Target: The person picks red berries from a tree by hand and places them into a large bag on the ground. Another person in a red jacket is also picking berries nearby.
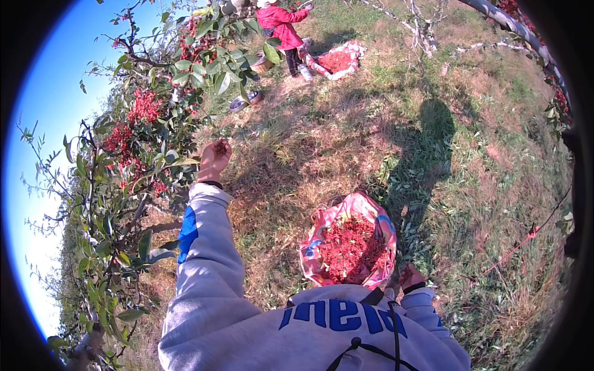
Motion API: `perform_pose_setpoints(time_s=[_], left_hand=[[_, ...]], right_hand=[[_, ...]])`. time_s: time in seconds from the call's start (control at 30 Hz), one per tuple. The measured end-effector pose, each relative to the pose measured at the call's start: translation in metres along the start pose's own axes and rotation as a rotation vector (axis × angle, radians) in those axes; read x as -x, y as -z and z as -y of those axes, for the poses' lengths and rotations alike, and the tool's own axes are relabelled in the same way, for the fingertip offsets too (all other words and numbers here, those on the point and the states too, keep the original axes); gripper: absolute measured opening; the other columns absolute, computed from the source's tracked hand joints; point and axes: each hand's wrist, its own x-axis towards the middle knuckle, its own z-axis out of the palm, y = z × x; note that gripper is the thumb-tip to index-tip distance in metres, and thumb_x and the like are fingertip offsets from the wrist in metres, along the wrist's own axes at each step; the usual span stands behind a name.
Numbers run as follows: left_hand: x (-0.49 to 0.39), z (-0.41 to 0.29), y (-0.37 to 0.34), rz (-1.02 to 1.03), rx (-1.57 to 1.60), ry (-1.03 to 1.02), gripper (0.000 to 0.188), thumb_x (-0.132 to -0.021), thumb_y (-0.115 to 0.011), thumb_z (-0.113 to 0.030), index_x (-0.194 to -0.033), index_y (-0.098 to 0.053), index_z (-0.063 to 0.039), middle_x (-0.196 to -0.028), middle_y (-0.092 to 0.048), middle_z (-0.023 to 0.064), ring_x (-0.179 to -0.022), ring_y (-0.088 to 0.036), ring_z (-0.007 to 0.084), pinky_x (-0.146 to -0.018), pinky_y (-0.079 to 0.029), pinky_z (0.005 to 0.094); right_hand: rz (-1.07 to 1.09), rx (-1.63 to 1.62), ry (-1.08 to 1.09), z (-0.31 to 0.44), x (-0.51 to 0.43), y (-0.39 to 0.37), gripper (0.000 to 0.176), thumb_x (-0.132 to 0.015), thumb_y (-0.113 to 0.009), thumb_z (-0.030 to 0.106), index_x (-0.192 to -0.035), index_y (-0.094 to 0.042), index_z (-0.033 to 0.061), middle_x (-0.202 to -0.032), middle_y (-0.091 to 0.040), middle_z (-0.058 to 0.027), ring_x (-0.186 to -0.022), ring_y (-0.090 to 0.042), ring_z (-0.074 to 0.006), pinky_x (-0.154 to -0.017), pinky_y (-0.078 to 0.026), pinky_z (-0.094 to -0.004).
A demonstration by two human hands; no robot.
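Note:
My left hand (pixel 215 160) is raised beside the leafy branches on the left. Its fingers curl around a small dark-red clump (pixel 220 148) that looks like berries. Close by, red berry clusters (pixel 145 106) hang among the green leaves. Low at my right side is my right hand (pixel 410 277), its fingers bent; whether it holds anything cannot be made out. Just in front of my body, between the two arms, a pink patterned cloth sack (pixel 357 202) stands on the grass with its mouth wide. Picked red berries (pixel 352 246) fill much of it.
A person in a red jacket (pixel 283 28) stands farther off by another cloth sheet (pixel 355 48) holding red berries. Metal bowls (pixel 239 103) and a basket (pixel 262 65) lie near the tree. Branches (pixel 510 23) arch at upper right. A reddish cord (pixel 519 243) runs at right.

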Motion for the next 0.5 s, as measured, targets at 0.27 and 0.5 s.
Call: perform_pose_setpoints(time_s=[0.27, 0.5], left_hand=[[0.103, 0.135, -0.05, 0.111, 0.228, 0.289, 0.027, -0.077, -0.037, -0.003, -0.098, -0.045, 0.01, -0.099, -0.051, 0.0224, -0.093, -0.05, 0.0336, -0.084, -0.042, 0.0446], [0.183, 0.217, -0.08, 0.261, 0.199, 0.494, 0.035, -0.082, -0.028, -0.004, -0.115, -0.033, 0.01, -0.113, -0.042, 0.0277, -0.108, -0.041, 0.0353, -0.095, -0.032, 0.0446]], right_hand=[[0.407, 0.398, 0.136, 0.022, 0.011, -0.125, 0.022, -0.081, -0.049, 0.021, -0.096, -0.053, 0.0068, -0.071, -0.055, -0.0024, -0.053, -0.049, -0.0106, -0.046, -0.04, -0.0213], [0.785, 0.828, 0.475, 0.014, 0.082, -0.274, 0.022, -0.084, -0.047, 0.014, -0.103, -0.051, 0.0033, -0.08, -0.056, -0.0018, -0.061, -0.052, -0.0084, -0.053, -0.042, -0.0198]])
